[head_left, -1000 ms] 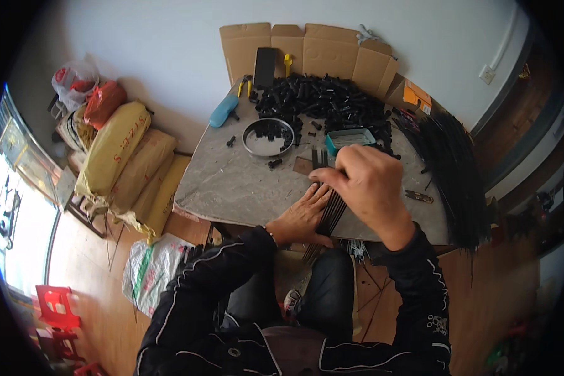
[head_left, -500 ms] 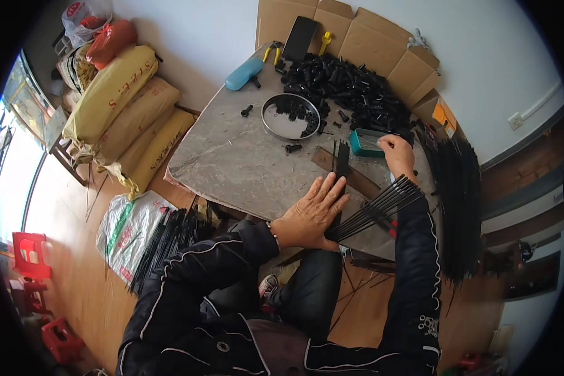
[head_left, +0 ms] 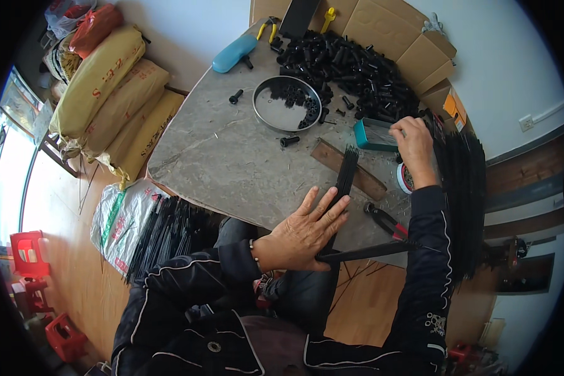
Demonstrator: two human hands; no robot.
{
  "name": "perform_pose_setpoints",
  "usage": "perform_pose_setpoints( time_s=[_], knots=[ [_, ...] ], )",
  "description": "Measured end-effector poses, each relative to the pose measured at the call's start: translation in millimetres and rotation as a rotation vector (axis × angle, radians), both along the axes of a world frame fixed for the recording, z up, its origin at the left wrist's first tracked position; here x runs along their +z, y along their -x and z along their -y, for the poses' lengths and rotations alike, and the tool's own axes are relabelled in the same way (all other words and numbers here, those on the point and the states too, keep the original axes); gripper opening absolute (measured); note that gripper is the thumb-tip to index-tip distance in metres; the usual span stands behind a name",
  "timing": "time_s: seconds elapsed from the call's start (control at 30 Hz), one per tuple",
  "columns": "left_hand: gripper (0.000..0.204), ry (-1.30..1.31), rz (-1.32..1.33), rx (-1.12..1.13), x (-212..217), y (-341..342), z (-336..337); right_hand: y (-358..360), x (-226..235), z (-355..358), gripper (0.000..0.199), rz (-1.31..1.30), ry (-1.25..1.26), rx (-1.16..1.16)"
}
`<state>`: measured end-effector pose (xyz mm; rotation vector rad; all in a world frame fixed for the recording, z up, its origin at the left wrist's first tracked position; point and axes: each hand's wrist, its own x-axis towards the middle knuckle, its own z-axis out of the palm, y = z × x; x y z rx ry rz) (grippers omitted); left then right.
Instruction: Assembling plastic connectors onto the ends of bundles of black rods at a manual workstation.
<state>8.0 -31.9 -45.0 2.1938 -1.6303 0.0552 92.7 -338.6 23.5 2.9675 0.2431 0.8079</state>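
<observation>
My left hand (head_left: 307,232) lies palm down with its fingers spread, pressing on a bundle of thin black rods (head_left: 348,172) near the table's front edge. A second tight bunch of dark rods (head_left: 373,252) runs from beneath its thumb to my right sleeve. Over the right end of a teal box (head_left: 361,139) is my right hand (head_left: 415,147), fingers curled and tips together. Whatever it may pinch is too small to make out. Thin, pale, needle-like pieces lie inside the box. A flat brown bar (head_left: 326,155) passes under the rod tips.
Black bolt-like parts (head_left: 357,69) are heaped at the back before a cardboard sheet (head_left: 382,31). A round metal tray (head_left: 269,122) holds small black pieces. Red-handled pliers (head_left: 385,220) and a round tub (head_left: 405,178) lie right. More black rods (head_left: 460,188) hang beyond the right edge.
The rods reaching toward my right sleeve were fanned out and are now bunched together. My right hand stays by the teal box. The whole view has shifted slightly.
</observation>
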Motion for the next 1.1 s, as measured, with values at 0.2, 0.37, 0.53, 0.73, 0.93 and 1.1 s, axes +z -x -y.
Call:
perform_pose_setpoints(
  time_s=[0.2, 0.37, 0.53, 0.73, 0.93, 1.1],
  knots=[
    [0.103, -0.022, -0.051, -0.035, -0.7, -0.5, 0.1, 51.2, -15.3, -40.7, 0.005, -0.314, -0.653, -0.033],
    [0.103, -0.047, -0.050, -0.037, -1.6, -1.1, 1.4, 59.9, -38.6, -57.4, 0.006, -0.233, -0.624, 0.093],
    [0.103, -0.043, -0.054, -0.023, -1.8, -0.2, 2.9, 60.7, -47.7, -60.4, 0.006, -0.183, -0.699, 0.088],
    [0.103, -0.044, -0.062, -0.028, -3.6, -0.9, 4.3, 54.9, -56.1, -57.1, 0.007, -0.157, -0.757, 0.099],
    [0.103, -0.035, -0.081, -0.029, -4.1, -1.7, 1.2, 51.5, -55.1, -57.4, 0.008, -0.205, -0.735, 0.093],
    [0.104, -0.035, -0.089, -0.037, -4.5, -2.2, 3.3, 50.0, -55.9, -50.3, 0.008, -0.223, -0.748, 0.096]
  ],
)
